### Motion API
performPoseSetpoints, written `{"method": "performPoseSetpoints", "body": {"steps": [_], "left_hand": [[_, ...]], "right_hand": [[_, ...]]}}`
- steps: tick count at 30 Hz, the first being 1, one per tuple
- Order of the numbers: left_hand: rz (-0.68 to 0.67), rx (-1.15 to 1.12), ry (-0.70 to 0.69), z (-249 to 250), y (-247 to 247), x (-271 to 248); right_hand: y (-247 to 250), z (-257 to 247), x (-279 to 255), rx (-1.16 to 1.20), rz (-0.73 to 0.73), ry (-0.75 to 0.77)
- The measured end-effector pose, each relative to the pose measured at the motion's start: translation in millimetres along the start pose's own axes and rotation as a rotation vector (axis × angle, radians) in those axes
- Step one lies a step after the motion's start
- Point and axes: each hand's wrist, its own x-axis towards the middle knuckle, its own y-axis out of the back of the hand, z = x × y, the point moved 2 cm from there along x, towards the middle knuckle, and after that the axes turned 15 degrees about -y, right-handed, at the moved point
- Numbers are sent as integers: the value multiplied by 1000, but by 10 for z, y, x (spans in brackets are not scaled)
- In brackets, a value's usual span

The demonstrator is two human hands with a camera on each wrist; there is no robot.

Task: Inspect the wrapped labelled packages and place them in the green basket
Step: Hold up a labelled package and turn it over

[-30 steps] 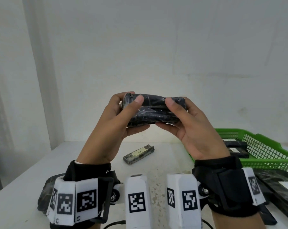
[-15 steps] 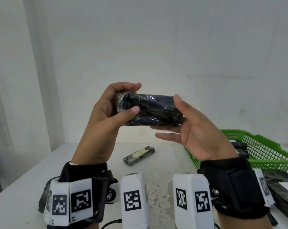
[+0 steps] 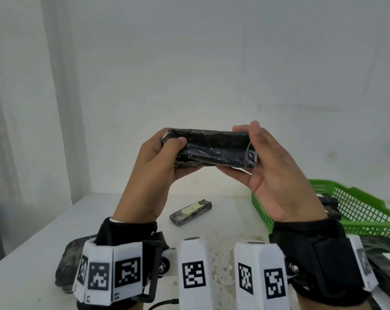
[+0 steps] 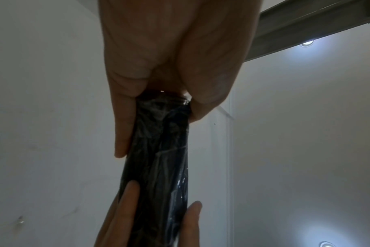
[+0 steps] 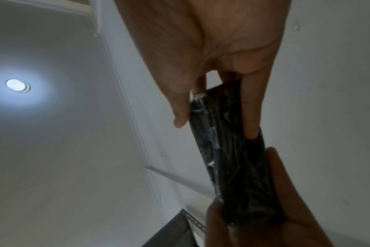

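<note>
I hold a black plastic-wrapped package [image 3: 214,148] level in the air above the table, one hand at each end. My left hand [image 3: 165,151] grips its left end, thumb across the near face. My right hand [image 3: 254,153] grips the right end, fingers curled over the top and underneath. Both wrist views show the same package [image 4: 158,167] [image 5: 232,158] pinched between thumb and fingers. Its label is turned away; a white edge shows underneath. The green basket [image 3: 357,211] stands on the table at the right, with dark packages inside.
A second wrapped package [image 3: 190,211] with a pale label lies on the white table [image 3: 44,253] below my hands. More black wrapped packages [image 3: 386,265] lie at the right front edge, and one [image 3: 65,265] sits behind my left wrist. A white wall stands close behind.
The package has been turned in my hands. My right hand, which only supported it with spread fingers half a second ago, now grips its right end again.
</note>
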Motion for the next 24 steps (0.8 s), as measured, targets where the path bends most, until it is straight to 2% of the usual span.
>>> {"method": "performPoseSetpoints", "body": {"steps": [6,9,13,17,24], "left_hand": [[-8,-24,33,25,-39,-19],[73,42,-38,22,-110,-39],[60,132,-96,29,-183,-67],[16,105,-61,66,-217,-82],[62,108,-73,31,-135,-63]], "right_hand": [[-7,26,6,-44,71,49],[-27,41,8,-50,53,20],[-40,73,24,-91,94,3],[-10,67,28,-87,129,36],[-56,87,30,-83,98,1]]}}
